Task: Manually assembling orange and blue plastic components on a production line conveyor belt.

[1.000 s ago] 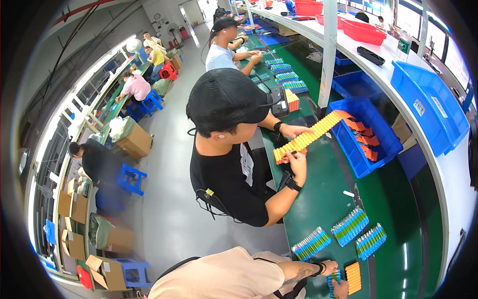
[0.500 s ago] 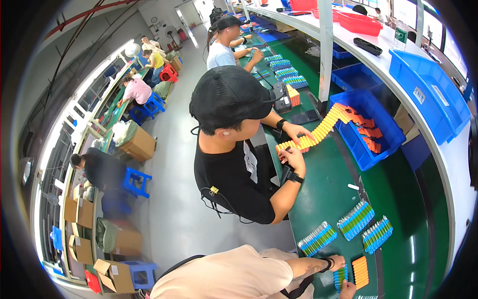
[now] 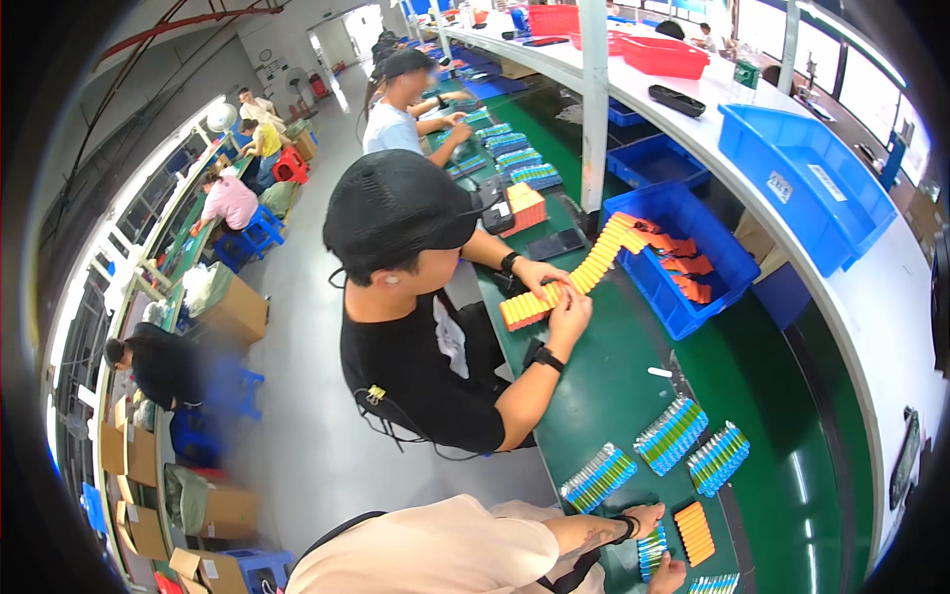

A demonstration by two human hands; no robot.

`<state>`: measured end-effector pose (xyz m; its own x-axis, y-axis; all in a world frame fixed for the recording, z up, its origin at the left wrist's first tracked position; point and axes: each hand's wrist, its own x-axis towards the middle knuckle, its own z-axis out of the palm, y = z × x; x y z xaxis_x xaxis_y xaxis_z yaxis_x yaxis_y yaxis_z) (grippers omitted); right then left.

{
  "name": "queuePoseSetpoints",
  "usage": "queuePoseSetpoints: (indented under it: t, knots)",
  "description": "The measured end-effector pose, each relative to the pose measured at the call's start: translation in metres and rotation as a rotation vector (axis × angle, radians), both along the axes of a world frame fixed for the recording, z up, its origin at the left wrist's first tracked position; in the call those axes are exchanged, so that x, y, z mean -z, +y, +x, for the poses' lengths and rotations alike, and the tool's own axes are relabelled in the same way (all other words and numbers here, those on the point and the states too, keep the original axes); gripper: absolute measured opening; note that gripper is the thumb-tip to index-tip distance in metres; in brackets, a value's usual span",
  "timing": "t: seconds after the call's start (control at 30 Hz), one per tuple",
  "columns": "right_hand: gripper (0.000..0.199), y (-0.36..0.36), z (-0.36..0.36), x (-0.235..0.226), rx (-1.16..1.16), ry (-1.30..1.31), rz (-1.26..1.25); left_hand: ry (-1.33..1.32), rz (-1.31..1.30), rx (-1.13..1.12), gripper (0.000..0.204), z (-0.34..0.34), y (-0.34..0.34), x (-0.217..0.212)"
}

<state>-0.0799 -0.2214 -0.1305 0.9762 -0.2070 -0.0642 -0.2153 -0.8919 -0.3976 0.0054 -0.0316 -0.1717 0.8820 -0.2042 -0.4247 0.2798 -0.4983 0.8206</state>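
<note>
Green table (image 3: pixel 604 416): open room beyond the left hand (image 3: pixel 645 517), past three blue-green bundles (image 3: pixel 671 436). Tight right of the fingers, orange cylinder block (image 3: pixel 695 533) just beside, table edge past it. Blue-and-green strip (image 3: pixel 649 556) between both hands' fingers: banded, ribbed; long axis near upright in view, left fingers to right hand (image 3: pixel 669 572). Left fingers bent at its upper end, right fingers at its lower side; pinch: cannot tell

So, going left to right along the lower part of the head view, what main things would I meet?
Open cardboard box → beige shirt → silver-topped blue bundle → smaller blue bundle → orange pack. Other bundles overlap in that order, so they're left out.
</note>
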Motion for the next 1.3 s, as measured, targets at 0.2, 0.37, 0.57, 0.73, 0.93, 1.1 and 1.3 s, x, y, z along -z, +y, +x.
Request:
queuePoseSetpoints:
  t: [0.2,0.37,0.57,0.73,0.93,1.1,1.3]
  knots:
    - [0.044,0.043,-0.012,-0.072,-0.082,0.128,-0.233,-0.048,-0.03,0.243,0.021,-0.001,0.013,-0.023]
    - [0.045,0.033,-0.025,-0.075,-0.299,0.07,-0.209,-0.304,0.173,0.582,0.057,-0.009,0.018,-0.021]
    - [0.033,0.012,-0.037,-0.037,-0.264,-0.074,-0.299,-0.769,0.393,0.728,0.036,-0.01,0.016,-0.001]
    - [0.021,0.006,-0.049,-0.011,-0.181,-0.144,-0.049,-1.276,0.416,0.838,0.014,-0.005,0.022,0.007]
    - [0.01,0.012,-0.061,-0.04,-0.197,-0.088,0.01,-0.985,0.328,1.021,0.012,-0.008,0.051,-0.062]
    - [0.011,0.014,-0.066,-0.087,-0.169,-0.077,0.218,-0.699,0.219,1.047,0.011,-0.015,0.067,-0.116]
    - [0.011,-0.009,-0.032,-0.092,0.301,0.016,0.835,-0.325,-0.175,0.513,0.019,0.011,0.055,-0.139]
